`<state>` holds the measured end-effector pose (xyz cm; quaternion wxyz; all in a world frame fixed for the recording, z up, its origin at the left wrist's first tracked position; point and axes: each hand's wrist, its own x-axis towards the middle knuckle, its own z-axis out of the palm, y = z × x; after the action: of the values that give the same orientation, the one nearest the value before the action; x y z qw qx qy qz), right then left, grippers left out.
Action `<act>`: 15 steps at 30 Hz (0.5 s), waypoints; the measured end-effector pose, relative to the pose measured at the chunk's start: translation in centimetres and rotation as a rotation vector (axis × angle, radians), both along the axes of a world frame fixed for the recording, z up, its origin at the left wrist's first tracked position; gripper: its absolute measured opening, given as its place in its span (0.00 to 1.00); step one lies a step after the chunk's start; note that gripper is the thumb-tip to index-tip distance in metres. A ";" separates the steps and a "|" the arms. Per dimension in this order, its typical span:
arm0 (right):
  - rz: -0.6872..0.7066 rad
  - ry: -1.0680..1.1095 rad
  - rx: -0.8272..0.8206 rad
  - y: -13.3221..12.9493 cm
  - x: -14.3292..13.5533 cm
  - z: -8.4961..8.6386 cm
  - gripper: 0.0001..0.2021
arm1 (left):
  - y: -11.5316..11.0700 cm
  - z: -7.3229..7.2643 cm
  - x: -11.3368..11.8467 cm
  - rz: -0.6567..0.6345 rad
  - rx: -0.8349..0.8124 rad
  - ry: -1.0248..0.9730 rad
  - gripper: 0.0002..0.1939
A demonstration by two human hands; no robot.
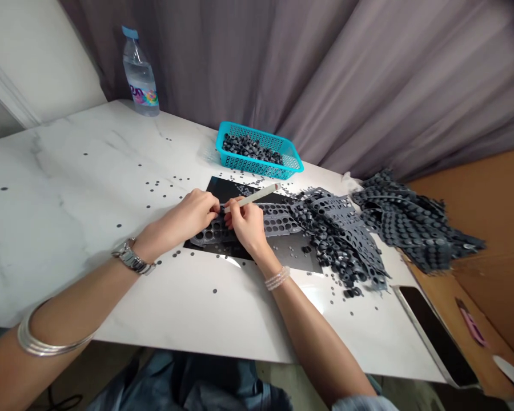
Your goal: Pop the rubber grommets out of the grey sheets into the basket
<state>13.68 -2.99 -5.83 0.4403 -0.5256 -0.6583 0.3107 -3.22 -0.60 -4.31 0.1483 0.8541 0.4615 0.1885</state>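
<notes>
My right hand (247,224) is closed around a white pen-like tool (261,194), its back end pointing up to the right. Fingers bent, my left hand (197,212) pinches at the far edge of a grey perforated rubber strip (278,220), close to the right fingertips; what lies between its fingers is too small to tell. The strip rests on a black mat (218,185) and is full of round holes. To the right, small dark rings (334,251) lie heaped beside more perforated sheets (351,225).
A turquoise basket (261,166) of dark rings stands behind the mat. Further back left is a water bottle (141,80). At right are a dark studded sheet (424,222), a phone (437,337) and a pink cutter (471,323). Small discs (215,291) dot the table.
</notes>
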 end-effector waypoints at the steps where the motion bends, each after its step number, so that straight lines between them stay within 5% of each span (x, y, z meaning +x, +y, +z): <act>1: 0.003 -0.014 0.007 0.0 0.0 0.0 0.14 | 0.0 0.0 0.0 -0.001 0.004 0.003 0.11; 10: 0.006 -0.207 0.098 -0.3 -0.6 0.8 0.14 | -0.6 0.7 0.5 -0.014 0.011 0.003 0.12; 15: -0.019 -0.251 0.113 -0.4 -0.8 0.8 0.13 | -0.7 2.6 -0.2 0.180 -0.085 -0.363 0.07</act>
<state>12.87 -3.35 -5.03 0.3864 -0.5409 -0.7196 0.2008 -3.37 -1.33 -1.68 0.2476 0.7543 0.5095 0.3320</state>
